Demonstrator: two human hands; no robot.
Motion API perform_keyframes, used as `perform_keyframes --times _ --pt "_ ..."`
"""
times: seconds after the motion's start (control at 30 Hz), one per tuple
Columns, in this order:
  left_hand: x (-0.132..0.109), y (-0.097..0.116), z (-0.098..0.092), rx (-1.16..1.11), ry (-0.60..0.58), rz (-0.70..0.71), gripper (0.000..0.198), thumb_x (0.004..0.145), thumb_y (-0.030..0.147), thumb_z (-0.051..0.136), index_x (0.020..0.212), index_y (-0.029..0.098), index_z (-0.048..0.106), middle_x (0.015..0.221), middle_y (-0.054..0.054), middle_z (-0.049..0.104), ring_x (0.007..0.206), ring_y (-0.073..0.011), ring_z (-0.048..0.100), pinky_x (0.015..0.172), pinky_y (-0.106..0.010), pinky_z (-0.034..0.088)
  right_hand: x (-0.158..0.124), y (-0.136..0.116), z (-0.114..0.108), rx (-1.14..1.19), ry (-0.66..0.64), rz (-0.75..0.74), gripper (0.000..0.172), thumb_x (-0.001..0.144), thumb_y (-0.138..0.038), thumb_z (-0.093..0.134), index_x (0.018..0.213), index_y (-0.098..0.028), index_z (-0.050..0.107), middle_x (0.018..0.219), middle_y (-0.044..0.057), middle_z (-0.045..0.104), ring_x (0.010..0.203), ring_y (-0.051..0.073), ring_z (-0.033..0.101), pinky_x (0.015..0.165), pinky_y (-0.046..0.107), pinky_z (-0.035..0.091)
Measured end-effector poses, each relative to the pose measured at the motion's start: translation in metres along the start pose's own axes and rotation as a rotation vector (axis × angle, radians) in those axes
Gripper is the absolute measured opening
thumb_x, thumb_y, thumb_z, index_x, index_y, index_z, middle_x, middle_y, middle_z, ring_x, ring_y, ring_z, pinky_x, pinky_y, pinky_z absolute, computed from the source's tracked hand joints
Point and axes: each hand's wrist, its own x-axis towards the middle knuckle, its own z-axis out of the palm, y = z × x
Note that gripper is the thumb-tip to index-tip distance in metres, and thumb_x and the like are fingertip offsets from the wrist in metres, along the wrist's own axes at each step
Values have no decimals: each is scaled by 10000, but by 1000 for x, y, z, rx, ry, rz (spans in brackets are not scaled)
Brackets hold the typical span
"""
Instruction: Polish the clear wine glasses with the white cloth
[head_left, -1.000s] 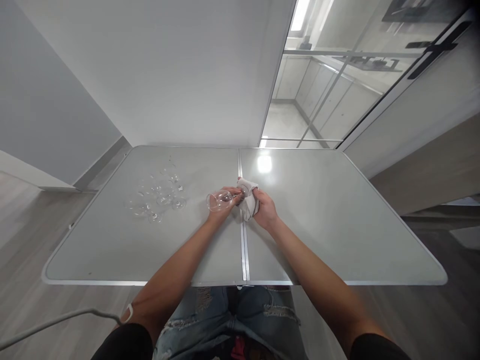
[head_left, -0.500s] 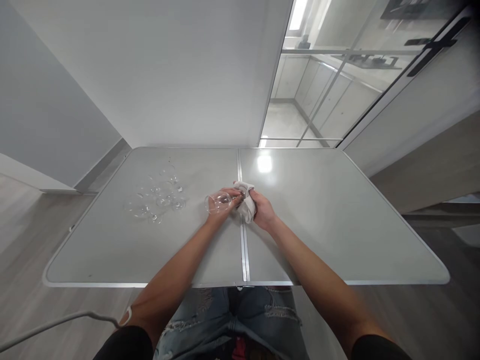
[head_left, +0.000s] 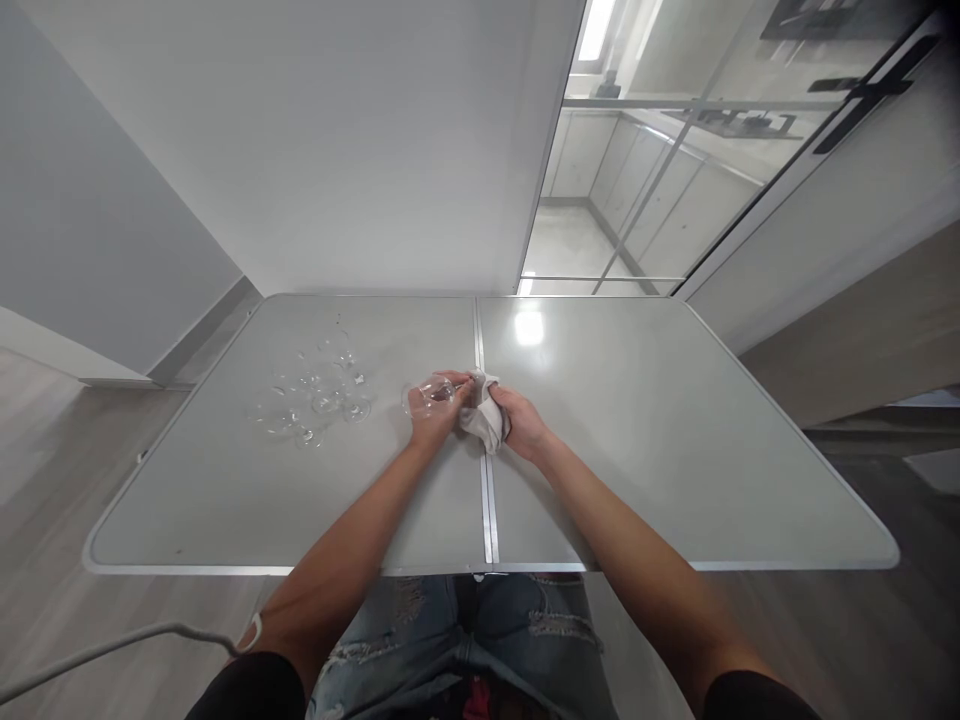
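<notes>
My left hand (head_left: 431, 420) is closed round a clear stemmed glass (head_left: 424, 395), held on its side over the middle of the grey table (head_left: 637, 450). Its bowl points left. My right hand (head_left: 521, 425) grips a bunched light grey cloth (head_left: 482, 417) and presses it against the glass's stem end. The two hands meet just above the table's centre seam.
Several more clear glasses (head_left: 319, 398) stand in a cluster on the left half of the table. A white wall runs behind the table, with a glass partition at the back right. A white cable (head_left: 112, 650) hangs at the lower left.
Both hands, the glass and the cloth have shifted slightly left. The cloth is now pushed closer against the glass.
</notes>
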Motion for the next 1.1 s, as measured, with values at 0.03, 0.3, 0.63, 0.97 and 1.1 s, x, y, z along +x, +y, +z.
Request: perform_keyframes --times 0.03,0.3,0.63,0.97,1.1 --pt "1 0 -1 17 32 -11 226 768 409 810 832 194 777 913 -89 763 906 -217 724 886 -379 585 1 1 -1 -7 16 -3 297 861 -467 670 931 -181 708 896 72 759 827 215 700 717 300 575" --pt "-3 -1 1 8 -112 33 246 761 434 811 809 196 771 905 -90 756 911 -223 725 897 -388 586 -1 -5 6 45 -16 -79 374 882 -517 608 1087 -217 693 1011 62 759 1008 243 692 803 331 587" --pt "-2 -2 2 7 -120 17 226 766 412 810 813 195 770 884 -86 755 871 -216 727 849 -372 594 -1 -4 5 82 -52 -135 343 889 -496 603 1092 -234 692 1006 55 765 1014 238 700 803 337 595" --pt "-2 -1 1 -14 -61 -44 257 736 432 830 813 193 776 894 -95 762 871 -219 728 841 -366 591 -1 -6 2 44 1 -116 337 891 -493 601 1055 -215 699 955 69 762 972 249 704 769 343 595" --pt "-4 0 3 -40 -138 -8 257 720 449 838 787 210 770 880 -81 747 873 -215 725 851 -377 592 -2 -7 5 61 -30 -80 363 918 -505 569 1104 -218 689 1000 64 760 994 234 704 817 333 594"
